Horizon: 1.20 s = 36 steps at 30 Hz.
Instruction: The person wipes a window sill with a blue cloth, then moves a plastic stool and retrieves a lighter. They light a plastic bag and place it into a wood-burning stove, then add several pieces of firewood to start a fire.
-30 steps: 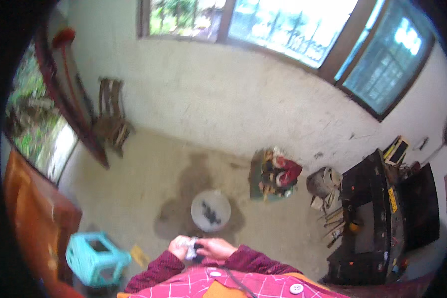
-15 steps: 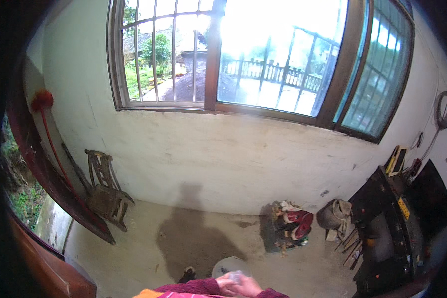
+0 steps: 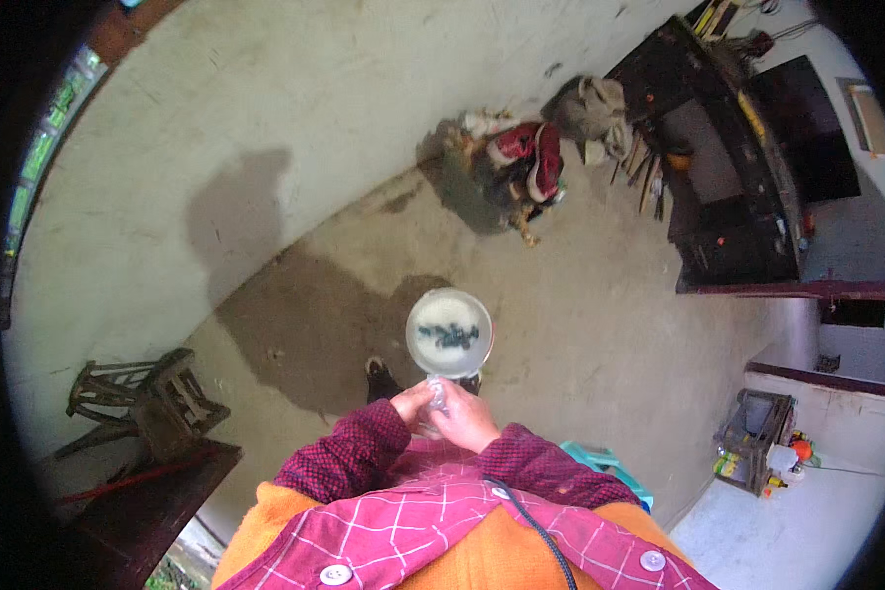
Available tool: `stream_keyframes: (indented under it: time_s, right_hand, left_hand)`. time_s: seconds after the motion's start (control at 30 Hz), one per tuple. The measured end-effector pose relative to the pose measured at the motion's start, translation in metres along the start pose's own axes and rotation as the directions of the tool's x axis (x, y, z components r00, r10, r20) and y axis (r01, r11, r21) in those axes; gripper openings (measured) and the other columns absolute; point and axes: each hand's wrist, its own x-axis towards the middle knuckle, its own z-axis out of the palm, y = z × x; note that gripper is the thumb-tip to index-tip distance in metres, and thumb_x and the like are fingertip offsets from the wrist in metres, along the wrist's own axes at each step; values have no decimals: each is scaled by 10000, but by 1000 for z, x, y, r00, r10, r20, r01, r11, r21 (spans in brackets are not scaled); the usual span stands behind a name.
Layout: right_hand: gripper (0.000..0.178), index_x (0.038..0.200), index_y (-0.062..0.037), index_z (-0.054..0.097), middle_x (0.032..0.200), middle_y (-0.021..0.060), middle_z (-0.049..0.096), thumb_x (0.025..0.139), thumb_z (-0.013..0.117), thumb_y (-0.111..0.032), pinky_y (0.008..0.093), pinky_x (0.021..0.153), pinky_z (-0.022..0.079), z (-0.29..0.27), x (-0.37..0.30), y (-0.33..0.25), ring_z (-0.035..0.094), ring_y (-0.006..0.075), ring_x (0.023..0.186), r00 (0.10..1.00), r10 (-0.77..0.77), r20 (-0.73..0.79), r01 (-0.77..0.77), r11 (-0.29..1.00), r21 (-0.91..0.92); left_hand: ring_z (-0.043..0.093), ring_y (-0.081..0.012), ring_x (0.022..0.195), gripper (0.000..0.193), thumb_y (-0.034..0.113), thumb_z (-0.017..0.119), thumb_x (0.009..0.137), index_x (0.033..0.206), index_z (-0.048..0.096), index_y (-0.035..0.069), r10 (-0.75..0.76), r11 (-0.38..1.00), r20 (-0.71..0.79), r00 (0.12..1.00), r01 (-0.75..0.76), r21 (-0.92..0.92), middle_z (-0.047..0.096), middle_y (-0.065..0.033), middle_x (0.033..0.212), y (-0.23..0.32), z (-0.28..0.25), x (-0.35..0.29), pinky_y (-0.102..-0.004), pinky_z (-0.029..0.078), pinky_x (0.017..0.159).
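Observation:
My left hand (image 3: 415, 405) and my right hand (image 3: 466, 423) meet in front of my body, fingers closed around a small piece of clear, shiny plastic (image 3: 438, 395). Whether it is a bag or a wrapper is too small to tell. Just beyond my hands stands a round white bucket (image 3: 420, 362) with a pale inside. Several small dark pieces (image 3: 449, 335) lie clustered in it; their kind cannot be made out.
Past the bucket, red-and-white shoes (image 3: 544, 162) rest on a pile by the wall, beside a greyish bag (image 3: 600, 108). A dark cabinet (image 3: 728, 177) stands at right. A wooden chair (image 3: 157, 403) is at left, a teal stool (image 3: 610, 472) close to my right.
My view has swung down from the window to the floor and my body, bringing the bucket's inside into sight. Both hands remain together on the clear plastic.

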Motion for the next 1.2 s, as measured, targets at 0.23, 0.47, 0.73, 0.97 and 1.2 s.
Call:
stream_keyframes:
  time_s: [0.23,0.47,0.73,0.97,1.2]
  right_hand:
    - [606,1267,-95,408,1070,167,546,749,628,-318,433,805,464,42,33,88,533,354,1005,862,-18,506,42,999,-35]
    - [539,1209,-7,475,1058,238,569,747,624,-242,434,849,447,93,88,281,554,379,983,869,397,297,-359,917,-174]
    - [686,1290,-3,391,1167,220,514,726,658,-290,427,899,425,148,129,364,498,361,1092,818,496,290,-421,861,-285]
    - [987,1387,-74,237,1268,220,399,598,775,-324,481,972,341,221,188,425,395,377,1175,881,456,127,-309,758,-575]
    - [450,1114,-27,582,1069,216,586,745,619,-282,444,902,414,273,214,469,562,348,1013,758,549,351,-142,665,-733]
  left_hand:
    - [609,-240,850,277,-7,452,812,1067,534,63,162,961,-469,868,-247,-126,593,-99,963,-78,-52,70,-369,538,717]
    - [617,-275,780,342,-152,345,741,967,525,31,136,978,-804,578,-207,16,576,-128,902,-129,-110,152,-386,576,539]
    - [610,-232,768,315,-111,374,787,1028,527,23,117,991,-745,657,-129,42,575,-114,912,-133,-144,157,-332,563,538]
    - [588,-265,874,357,-36,467,803,1143,491,70,-31,949,-817,576,-240,-206,554,-111,1040,-116,-189,142,-358,562,594]
    - [578,-222,888,353,-11,492,801,1149,492,49,13,957,-630,776,-192,-216,557,-79,1026,-111,-194,132,-334,557,601]
